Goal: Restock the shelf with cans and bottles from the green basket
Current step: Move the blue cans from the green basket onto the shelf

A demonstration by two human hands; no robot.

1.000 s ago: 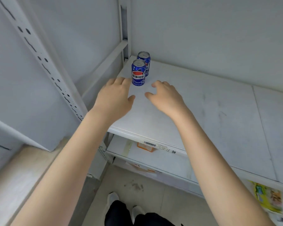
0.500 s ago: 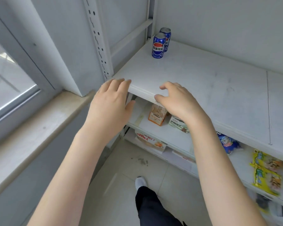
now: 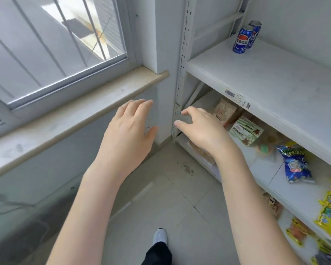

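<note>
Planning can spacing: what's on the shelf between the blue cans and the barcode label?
Head view: bare white shelf from blue cans to barcode label.

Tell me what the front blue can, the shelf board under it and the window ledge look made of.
The front blue can: thin metal, likely aluminium, glossy printed wall, bare silvery rim.
The shelf board: white-painted sheet metal or laminated board, matt, scuffed grey; cannot tell which.
The window ledge: polished stone or imitation, beige, rounded edge, faint sheen.

Bare forearms (no sleeves), dark trouser leg (image 3: 158, 254), and one white sneaker (image 3: 160, 236).
</note>
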